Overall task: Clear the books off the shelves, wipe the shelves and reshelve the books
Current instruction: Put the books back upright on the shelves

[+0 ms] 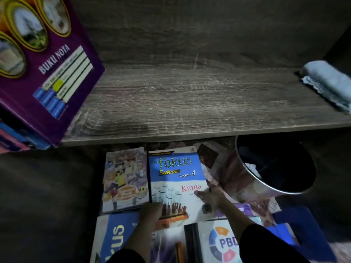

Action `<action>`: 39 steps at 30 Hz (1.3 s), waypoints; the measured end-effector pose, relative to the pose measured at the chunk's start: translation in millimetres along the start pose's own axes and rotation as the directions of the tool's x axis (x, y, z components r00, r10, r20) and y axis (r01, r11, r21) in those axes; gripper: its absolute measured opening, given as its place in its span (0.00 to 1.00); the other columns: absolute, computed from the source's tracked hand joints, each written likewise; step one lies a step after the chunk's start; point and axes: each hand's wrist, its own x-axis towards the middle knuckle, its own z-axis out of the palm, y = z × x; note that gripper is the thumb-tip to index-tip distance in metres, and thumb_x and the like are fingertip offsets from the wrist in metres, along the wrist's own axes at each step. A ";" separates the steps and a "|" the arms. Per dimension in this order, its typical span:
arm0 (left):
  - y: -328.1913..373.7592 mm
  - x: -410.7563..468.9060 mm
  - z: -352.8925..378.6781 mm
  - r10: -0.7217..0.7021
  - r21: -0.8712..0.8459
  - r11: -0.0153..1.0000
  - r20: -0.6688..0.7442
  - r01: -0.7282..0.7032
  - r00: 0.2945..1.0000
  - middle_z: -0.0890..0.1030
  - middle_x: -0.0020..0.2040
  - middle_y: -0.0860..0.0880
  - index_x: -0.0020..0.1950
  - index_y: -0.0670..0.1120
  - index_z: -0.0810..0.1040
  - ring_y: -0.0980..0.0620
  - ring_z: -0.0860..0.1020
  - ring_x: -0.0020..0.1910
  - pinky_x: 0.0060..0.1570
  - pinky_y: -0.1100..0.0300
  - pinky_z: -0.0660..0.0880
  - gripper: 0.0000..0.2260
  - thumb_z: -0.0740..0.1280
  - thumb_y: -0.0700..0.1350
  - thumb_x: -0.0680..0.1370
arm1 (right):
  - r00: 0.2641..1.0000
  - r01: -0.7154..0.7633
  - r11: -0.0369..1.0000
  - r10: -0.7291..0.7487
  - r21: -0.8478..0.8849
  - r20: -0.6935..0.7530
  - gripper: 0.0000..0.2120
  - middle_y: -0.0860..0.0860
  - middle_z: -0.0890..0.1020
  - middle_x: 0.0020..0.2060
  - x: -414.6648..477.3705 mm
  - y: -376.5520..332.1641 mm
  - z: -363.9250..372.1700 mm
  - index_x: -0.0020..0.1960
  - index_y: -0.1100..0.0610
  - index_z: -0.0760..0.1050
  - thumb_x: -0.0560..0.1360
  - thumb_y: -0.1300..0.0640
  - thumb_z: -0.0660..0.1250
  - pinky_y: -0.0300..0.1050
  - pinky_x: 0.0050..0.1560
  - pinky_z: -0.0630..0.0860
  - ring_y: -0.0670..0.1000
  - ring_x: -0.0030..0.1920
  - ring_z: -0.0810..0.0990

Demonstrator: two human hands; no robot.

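The Kimia book point(176, 179) lies flat on the floor point(232, 168), just below the front edge of the shelf point(190, 103), face up, between a comic-cover book point(125, 179) on its left and a dark bin point(275, 168) on its right.

The right hand point(210, 196) pinches the book's right edge: its fingers point(204, 194) are closed on it, w/ the thumb on top of the cover near the word "Kimia". The left hand point(151, 210) is at the lower-left corner of the same book. It is blurred, so I cannot tell if those fingers grip or only rest.

Handling, as I judge it: a thin paperback workbook, light, a bit floppy, w/ a glossy cover that is prob. slippery. It is better to take it by the two long edges or by the spine, not by one corner, or the cover may bend.

Readable writing on it: "Fokus Sukses", "Tingkatan 4", "Kimia". The small line at the top is too small to read. The purple note book point(47, 69) leaning at the shelf's left end says "BUKU NOTA". One book near the bottom shows "PBD" point(224, 243).

A folded light-blue cloth point(328, 82) lies at the shelf's right end.
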 end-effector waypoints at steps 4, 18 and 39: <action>-3.5 3.1 -5.9 0.012 -0.087 0.996 0.114 -0.002 0.993 0.81 0.46 0.36 0.52 0.36 0.75 0.41 0.81 0.33 0.32 0.51 0.80 0.15 0.66 0.49 0.78 | 0.997 0.019 0.980 -0.033 0.200 0.065 0.39 0.54 0.86 0.46 22.1 19.7 -0.6 0.49 0.59 0.83 0.45 0.37 0.82 0.56 0.57 0.78 0.55 0.48 0.84; 19.6 -16.5 -20.5 0.049 -0.175 0.984 0.215 -0.011 0.975 0.80 0.46 0.41 0.50 0.43 0.76 0.43 0.78 0.46 0.52 0.48 0.75 0.21 0.66 0.62 0.73 | 0.945 -0.130 0.955 0.039 0.265 0.323 0.08 0.57 0.85 0.44 -32.2 -40.6 -26.1 0.50 0.60 0.80 0.74 0.57 0.71 0.48 0.46 0.81 0.54 0.38 0.84; 43.3 -192.6 -99.4 0.208 0.264 0.919 0.309 -0.294 0.928 0.83 0.34 0.48 0.42 0.45 0.78 0.53 0.81 0.32 0.45 0.57 0.78 0.12 0.67 0.54 0.76 | 0.960 -0.088 0.949 -0.001 0.304 0.281 0.12 0.55 0.82 0.27 -242.4 -75.6 -60.9 0.42 0.61 0.77 0.80 0.57 0.61 0.43 0.23 0.77 0.52 0.24 0.81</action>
